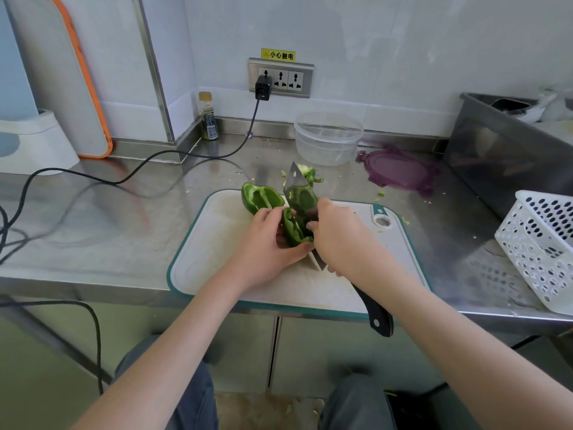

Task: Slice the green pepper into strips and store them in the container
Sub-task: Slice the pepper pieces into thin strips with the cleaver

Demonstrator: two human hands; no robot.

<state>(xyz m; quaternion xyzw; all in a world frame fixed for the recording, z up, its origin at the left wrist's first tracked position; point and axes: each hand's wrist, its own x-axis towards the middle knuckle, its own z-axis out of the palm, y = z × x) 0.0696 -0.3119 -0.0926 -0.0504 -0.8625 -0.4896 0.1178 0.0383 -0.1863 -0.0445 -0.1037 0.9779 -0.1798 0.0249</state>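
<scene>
Head view: two pepper pieces, one knife (302,197), one clear container (328,138), one purple lid (398,170). Left hand (266,243) pinches pepper piece (293,229) over cutting board (210,243); right hand (338,237) touches it, closed around the knife. Other pepper half (259,198) lies just behind the left hand. Container well behind, apart.

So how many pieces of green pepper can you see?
2 big pieces: one pepper half lies on the cutting board behind the hands; one pepper piece sits in the left hand against the knife. More may hide behind the blade.
</scene>
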